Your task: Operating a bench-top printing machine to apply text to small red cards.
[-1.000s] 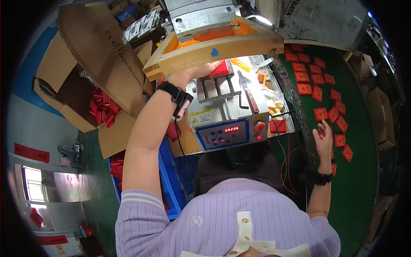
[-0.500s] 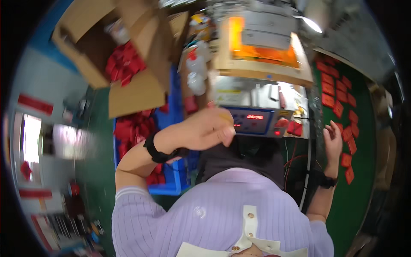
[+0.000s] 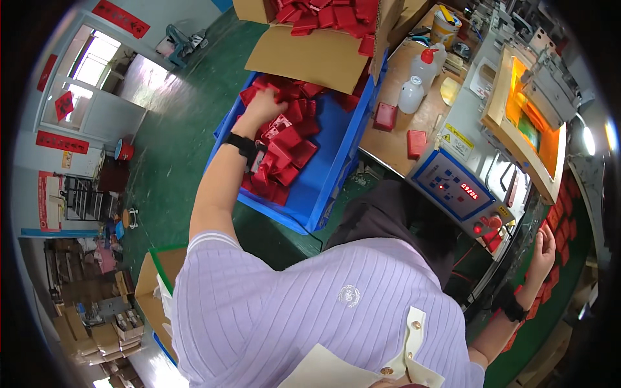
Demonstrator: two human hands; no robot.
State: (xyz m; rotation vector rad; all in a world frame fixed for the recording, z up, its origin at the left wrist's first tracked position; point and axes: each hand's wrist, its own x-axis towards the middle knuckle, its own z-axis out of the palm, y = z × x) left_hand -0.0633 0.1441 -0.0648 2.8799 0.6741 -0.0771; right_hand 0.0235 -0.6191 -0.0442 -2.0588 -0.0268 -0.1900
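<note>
Left hand [image 3: 262,107] is down in the blue bin [image 3: 336,174], fingers curled into the heap of red flat boxes [image 3: 284,145]. Looks closed on one or more of them, but the fingers are buried in the pile, so I can't confirm what it actually has.

What changed: a second ago that hand was up at the wooden frame [image 3: 517,129] of the press, half a second ago mid-swing across the body, now it's at the bin on my left. The view has swung with it. I read this as a fetch of fresh pieces, not work at the machine.

Right hand [image 3: 542,249] has barely moved: it rests fingers-extended, not gripping, on the row of red boxes [image 3: 559,236] laid out on the green mat at far right.

Around it:
- open cardboard carton [image 3: 317,45] with more red boxes, leaning over the back of the bin, flap hanging close above the left hand
- two loose red boxes [image 3: 401,129] on the brown benchtop, next to a white squeeze bottle [image 3: 417,81] with red cap
- control panel [image 3: 462,191] with a red digit display, between bin and press

In the way: the carton flap crowds the lift path; the control panel corner sits on the route back to the frame.
</note>
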